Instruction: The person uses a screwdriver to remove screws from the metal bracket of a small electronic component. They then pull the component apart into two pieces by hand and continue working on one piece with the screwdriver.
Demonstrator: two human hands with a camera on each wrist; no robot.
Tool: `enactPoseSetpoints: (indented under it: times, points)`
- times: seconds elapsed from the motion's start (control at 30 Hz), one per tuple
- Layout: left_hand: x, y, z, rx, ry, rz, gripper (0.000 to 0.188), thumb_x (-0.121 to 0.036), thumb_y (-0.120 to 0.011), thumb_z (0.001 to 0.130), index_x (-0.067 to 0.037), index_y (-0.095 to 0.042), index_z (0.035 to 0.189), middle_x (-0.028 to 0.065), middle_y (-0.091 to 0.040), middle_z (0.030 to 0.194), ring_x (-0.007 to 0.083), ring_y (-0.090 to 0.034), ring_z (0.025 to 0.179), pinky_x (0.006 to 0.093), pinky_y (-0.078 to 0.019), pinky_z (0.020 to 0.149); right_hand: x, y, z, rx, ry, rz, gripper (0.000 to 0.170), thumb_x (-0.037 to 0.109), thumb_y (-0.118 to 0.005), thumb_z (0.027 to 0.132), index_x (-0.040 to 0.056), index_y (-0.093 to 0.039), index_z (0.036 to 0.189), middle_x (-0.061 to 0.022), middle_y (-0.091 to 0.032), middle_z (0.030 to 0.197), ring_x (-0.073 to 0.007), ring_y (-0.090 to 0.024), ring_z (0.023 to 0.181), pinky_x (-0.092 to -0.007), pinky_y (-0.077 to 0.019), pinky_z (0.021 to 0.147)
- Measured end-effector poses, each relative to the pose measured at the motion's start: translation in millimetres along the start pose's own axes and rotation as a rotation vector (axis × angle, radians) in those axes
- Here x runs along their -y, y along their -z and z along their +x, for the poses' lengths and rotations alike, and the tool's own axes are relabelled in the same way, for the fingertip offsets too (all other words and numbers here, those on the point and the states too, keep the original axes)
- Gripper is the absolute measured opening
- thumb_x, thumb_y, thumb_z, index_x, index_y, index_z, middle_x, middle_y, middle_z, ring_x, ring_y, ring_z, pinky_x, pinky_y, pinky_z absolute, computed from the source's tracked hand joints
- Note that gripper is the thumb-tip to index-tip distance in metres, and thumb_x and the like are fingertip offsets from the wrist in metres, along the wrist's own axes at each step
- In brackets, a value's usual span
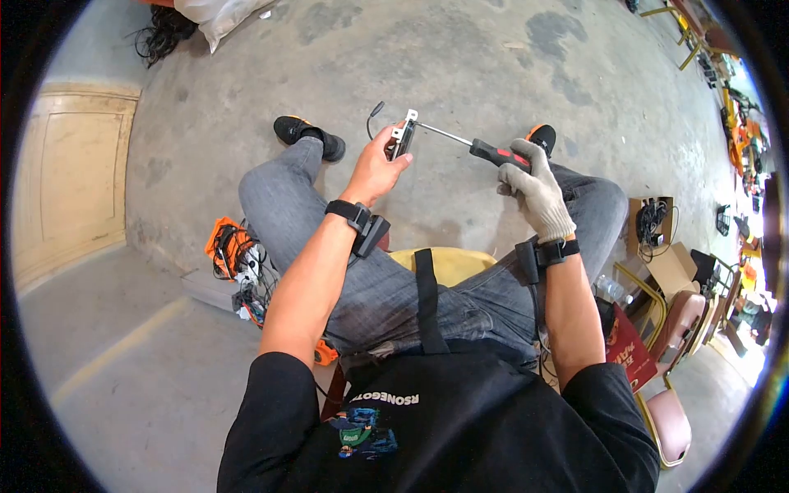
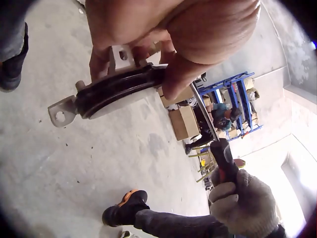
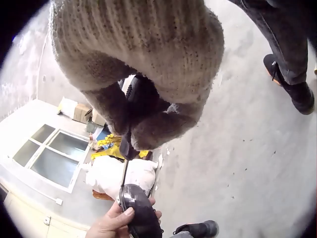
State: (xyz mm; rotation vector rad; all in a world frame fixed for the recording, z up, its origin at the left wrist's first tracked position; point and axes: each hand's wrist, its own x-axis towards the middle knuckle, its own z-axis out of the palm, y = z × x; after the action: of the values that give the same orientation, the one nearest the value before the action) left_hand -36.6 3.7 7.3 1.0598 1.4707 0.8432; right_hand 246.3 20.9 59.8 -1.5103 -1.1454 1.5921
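Note:
My bare left hand (image 1: 378, 172) holds up a black, rounded housing (image 2: 116, 89) with a pale face and light-coloured mounting tabs (image 2: 62, 113) with holes. From it a short black cable (image 1: 370, 123) curves up to a small plug. My right hand (image 1: 534, 191), in a knitted grey glove, grips the black-and-red handle of a screwdriver (image 1: 491, 153). Its thin metal shaft (image 1: 444, 133) points left, the tip right at the housing's upper end. Seen from the right wrist, the shaft meets the edge of the glossy black housing (image 3: 141, 210) near my left fingers (image 3: 121, 218).
Below my hands are my spread knees and a yellow seat (image 1: 444, 264). Orange items and tangled wires (image 1: 230, 251) lie at left by a grey box. At right stand a cardboard box (image 1: 670, 267) with cable and several chairs (image 1: 682, 324). A white sack (image 1: 222, 18) lies ahead.

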Motion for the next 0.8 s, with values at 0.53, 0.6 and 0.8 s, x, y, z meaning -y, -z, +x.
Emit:
enactPoseSetpoints:
  times: [0.53,0.6,0.8]
  points:
    - [0,1,-1,0.016,-0.051,0.042,0.060,-0.003,-0.071,0.087,-0.009,-0.051,0.144,0.0034,-0.062,0.105,0.0132,-0.056,0.093,0.0286,-0.0472,0.085,7,15,5,0.154,-0.274,0.143,0.058,0.016,-0.066,0.092,-0.0054,-0.040,0.139,-0.0137,-0.060,0.103,-0.0158,-0.060,0.077,-0.0294,-0.0528,0.064]
    - [2,0,0,-0.001,-0.043,0.040,0.060,-0.003,-0.071,0.087,-0.009,-0.051,0.143,0.0028,-0.062,0.105,0.0127,-0.055,0.093,0.0281,-0.0469,0.086,0,2,3,-0.010,-0.127,0.184,0.047,0.023,-0.062,0.096,-0.0047,-0.047,0.130,-0.0116,-0.062,0.096,-0.0137,-0.058,0.070,-0.0277,-0.0507,0.059]
    - [1,2,0,0.008,-0.055,0.074,0.060,-0.002,-0.070,0.087,-0.008,-0.051,0.144,0.0035,-0.062,0.107,0.0132,-0.056,0.096,0.0282,-0.0465,0.088,12,11,4,0.111,-0.243,0.109,0.045,0.024,-0.061,0.097,-0.0037,-0.048,0.130,-0.0109,-0.062,0.098,-0.0135,-0.057,0.069,-0.0280,-0.0514,0.059]
